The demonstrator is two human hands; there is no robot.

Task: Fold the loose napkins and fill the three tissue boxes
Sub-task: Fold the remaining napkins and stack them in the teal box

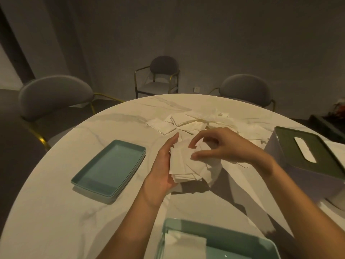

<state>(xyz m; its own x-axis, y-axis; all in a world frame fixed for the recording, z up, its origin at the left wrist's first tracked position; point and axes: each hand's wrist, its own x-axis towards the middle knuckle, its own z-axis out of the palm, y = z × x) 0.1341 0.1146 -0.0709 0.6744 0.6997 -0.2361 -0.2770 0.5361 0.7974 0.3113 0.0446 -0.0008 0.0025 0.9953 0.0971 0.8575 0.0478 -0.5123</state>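
Note:
My left hand (pixel 162 169) holds a stack of folded white napkins (pixel 188 165) from the left side, a little above the table. My right hand (pixel 222 146) rests its fingertips on top of the stack, pinching the upper sheets. More loose white napkins (pixel 188 122) lie in a heap beyond my hands. A closed tissue box (pixel 302 161) with a dark green lid and a white napkin showing in its slot stands at the right. An open teal tissue box (pixel 242 240) at the near edge holds white napkins (pixel 183 243).
A teal lid or tray (pixel 110 167) lies to the left on the round white marble table (pixel 74 212). Three grey chairs with gold legs (pixel 54 96) (pixel 162 75) (pixel 246 90) stand beyond the far rim.

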